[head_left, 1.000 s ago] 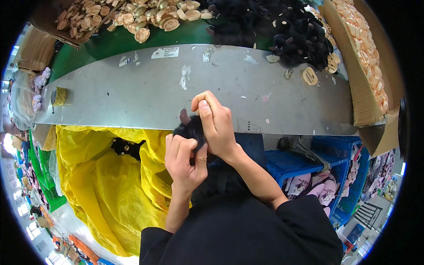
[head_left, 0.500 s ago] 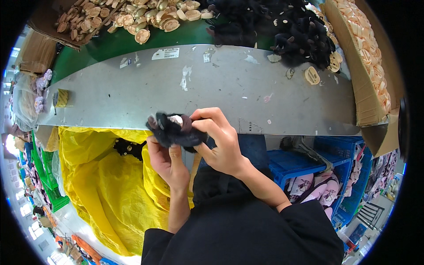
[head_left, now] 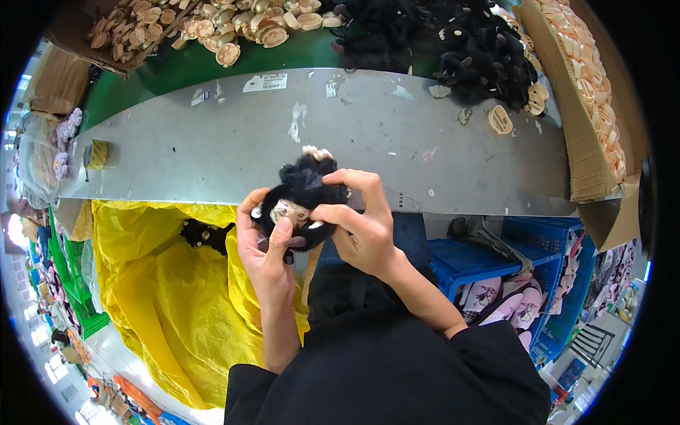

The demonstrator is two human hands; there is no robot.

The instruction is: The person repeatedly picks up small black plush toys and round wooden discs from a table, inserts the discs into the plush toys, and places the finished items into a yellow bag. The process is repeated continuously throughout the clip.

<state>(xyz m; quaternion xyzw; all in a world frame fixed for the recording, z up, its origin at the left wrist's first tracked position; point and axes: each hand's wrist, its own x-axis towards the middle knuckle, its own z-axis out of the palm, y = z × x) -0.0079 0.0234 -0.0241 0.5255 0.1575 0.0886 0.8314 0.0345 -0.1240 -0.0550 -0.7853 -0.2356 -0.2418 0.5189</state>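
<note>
Just in front of the bench edge, I hold a small black plush toy [head_left: 304, 183] between both hands. A pale beige, shiny face-like piece [head_left: 286, 210] shows in its fur, towards me. Cream-coloured toe-like tips [head_left: 316, 153] stick out at its far end. My left hand [head_left: 266, 258] grips the toy from the left, its thumb pressed on the lower edge of the pale piece. From the right, my right hand [head_left: 370, 230] pinches the fur with the fingertips close to that piece. The palm sides of the fingers are partly hidden by the toy.
A grey metal bench [head_left: 212, 152] lies ahead. Beyond it are beige plastic pieces [head_left: 244, 25] and a pile of black plush [head_left: 489, 67]. A carton [head_left: 577, 134] of beige parts stands right. A yellow bag [head_left: 163, 304] hangs below left; blue crates [head_left: 482, 261] sit below right.
The plush toy has been turned so that its pale face piece and cream tips now show. My left thumb has come onto the face piece, and my right fingers have shifted their grip.
</note>
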